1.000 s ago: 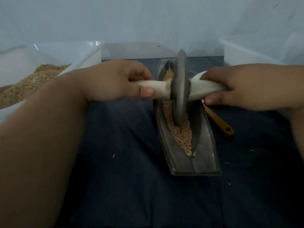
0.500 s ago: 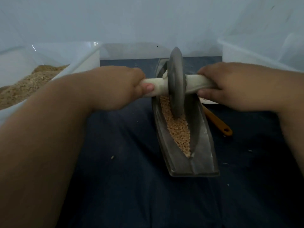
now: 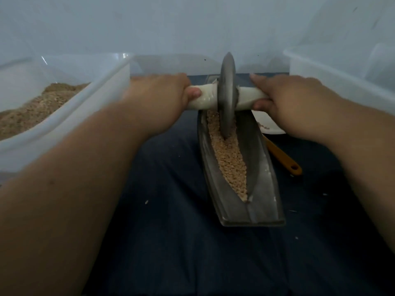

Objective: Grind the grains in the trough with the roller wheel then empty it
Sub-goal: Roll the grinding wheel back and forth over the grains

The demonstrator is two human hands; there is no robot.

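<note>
A long grey boat-shaped trough (image 3: 265,189) lies on the dark blue cloth, its groove filled with tan grains (image 3: 229,161). The grey roller wheel (image 3: 227,97) stands upright in the far part of the groove, its edge in the grains. A white handle runs through the wheel's centre. My left hand (image 3: 158,97) is closed around the left end of the handle, and my right hand (image 3: 292,99) grips the right end. The trough's far end is hidden behind the wheel and my hands.
A clear plastic bin (image 3: 89,99) holding ground brown grain stands at the left. Another clear bin (image 3: 342,69) is at the right. A white scoop with an orange handle (image 3: 282,155) lies just right of the trough. A few stray grains dot the cloth.
Both hands have pushed the roller wheel away from me along the trough, from its middle toward the far end. More of the grains near me are uncovered.
</note>
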